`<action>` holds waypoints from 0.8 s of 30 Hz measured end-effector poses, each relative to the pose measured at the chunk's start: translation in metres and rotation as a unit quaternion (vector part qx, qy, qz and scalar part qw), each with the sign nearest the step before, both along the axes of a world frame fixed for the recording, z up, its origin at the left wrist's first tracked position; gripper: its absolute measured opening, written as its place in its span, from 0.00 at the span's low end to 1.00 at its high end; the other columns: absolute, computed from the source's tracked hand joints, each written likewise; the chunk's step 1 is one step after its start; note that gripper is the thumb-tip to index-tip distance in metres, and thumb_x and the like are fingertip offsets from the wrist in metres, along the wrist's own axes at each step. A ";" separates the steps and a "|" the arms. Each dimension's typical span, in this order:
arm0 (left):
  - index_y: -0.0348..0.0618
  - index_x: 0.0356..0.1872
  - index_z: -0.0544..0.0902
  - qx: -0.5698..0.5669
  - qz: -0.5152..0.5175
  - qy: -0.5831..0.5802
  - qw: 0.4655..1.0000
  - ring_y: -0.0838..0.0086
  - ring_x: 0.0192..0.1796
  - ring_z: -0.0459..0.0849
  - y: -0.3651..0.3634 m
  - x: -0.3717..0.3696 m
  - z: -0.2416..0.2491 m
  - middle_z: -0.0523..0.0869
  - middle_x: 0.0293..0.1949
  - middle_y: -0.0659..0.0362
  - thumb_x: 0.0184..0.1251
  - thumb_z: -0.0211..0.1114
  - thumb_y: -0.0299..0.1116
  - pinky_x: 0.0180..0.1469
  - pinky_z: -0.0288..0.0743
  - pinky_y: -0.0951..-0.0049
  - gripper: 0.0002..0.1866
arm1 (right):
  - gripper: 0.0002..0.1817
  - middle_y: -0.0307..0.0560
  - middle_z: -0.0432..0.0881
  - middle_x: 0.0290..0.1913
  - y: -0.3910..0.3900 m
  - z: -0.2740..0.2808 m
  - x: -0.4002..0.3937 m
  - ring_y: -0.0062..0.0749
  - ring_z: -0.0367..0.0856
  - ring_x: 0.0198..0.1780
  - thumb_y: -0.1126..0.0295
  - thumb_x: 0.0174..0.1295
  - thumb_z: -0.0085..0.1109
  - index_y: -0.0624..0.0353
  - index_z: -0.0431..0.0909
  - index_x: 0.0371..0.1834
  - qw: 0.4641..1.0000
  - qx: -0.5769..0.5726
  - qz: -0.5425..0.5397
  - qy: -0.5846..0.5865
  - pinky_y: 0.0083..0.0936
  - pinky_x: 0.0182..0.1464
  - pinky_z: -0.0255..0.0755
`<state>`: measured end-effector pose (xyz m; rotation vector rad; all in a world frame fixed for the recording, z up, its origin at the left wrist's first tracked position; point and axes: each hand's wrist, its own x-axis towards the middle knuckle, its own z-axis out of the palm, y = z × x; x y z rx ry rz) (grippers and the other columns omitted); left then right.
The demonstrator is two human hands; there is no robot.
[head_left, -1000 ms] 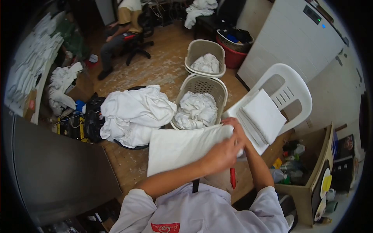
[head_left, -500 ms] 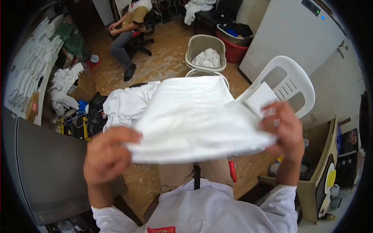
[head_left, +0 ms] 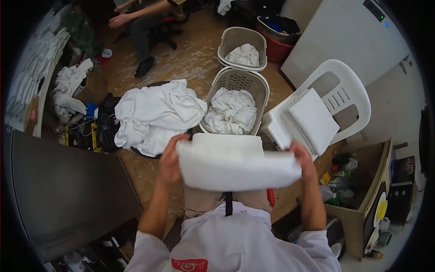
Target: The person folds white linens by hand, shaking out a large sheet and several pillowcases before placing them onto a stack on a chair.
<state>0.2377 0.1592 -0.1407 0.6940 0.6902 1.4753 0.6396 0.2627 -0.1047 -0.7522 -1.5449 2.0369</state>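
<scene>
I hold a folded white cloth [head_left: 235, 165] stretched flat between both hands, above my lap. My left hand [head_left: 171, 158] grips its left end and my right hand [head_left: 302, 161] grips its right end. Just beyond the cloth stands a beige laundry basket [head_left: 260, 88] with crumpled white linen in it. To the right, a white plastic chair [head_left: 349, 97] carries a stack of folded white cloths [head_left: 310, 120], a short way from my right hand.
A heap of white linen [head_left: 156, 115] lies on the floor at the left. A second beige basket [head_left: 241, 38] stands farther back. A seated person [head_left: 145, 20] is at the far top. A cardboard box of bottles [head_left: 362, 190] stands at the right, a dark surface [head_left: 59, 199] at the left.
The cloth was spread wide and held high half a second ago; now it is folded narrower and lowered toward my lap, with my hands closer together at its ends.
</scene>
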 end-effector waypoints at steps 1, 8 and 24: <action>0.36 0.64 0.67 -0.154 0.070 -0.034 0.985 0.74 0.52 0.78 0.010 0.010 -0.026 0.76 0.57 0.54 0.72 0.50 0.57 0.55 0.73 0.71 0.34 | 0.38 0.50 0.76 0.60 0.011 -0.048 -0.001 0.40 0.76 0.60 0.35 0.65 0.44 0.58 0.67 0.64 0.951 -0.222 -0.113 0.181 0.43 0.61 0.70; 0.34 0.47 0.81 -0.262 0.078 0.244 0.930 0.79 0.32 0.78 0.005 0.033 -0.070 0.85 0.35 0.63 0.72 0.57 0.48 0.37 0.73 0.75 0.23 | 0.31 0.49 0.79 0.54 -0.034 -0.117 -0.030 0.32 0.78 0.53 0.48 0.69 0.52 0.65 0.69 0.63 0.955 -0.185 -0.194 -0.127 0.32 0.58 0.70; 0.37 0.35 0.73 -0.263 0.215 0.593 0.730 0.44 0.42 0.78 -0.001 0.046 -0.062 0.80 0.37 0.41 0.70 0.56 0.50 0.44 0.70 0.51 0.22 | 0.26 0.46 0.82 0.41 -0.045 -0.106 -0.058 0.23 0.75 0.42 0.54 0.69 0.55 0.73 0.76 0.49 0.899 0.087 -0.339 -0.263 0.25 0.47 0.71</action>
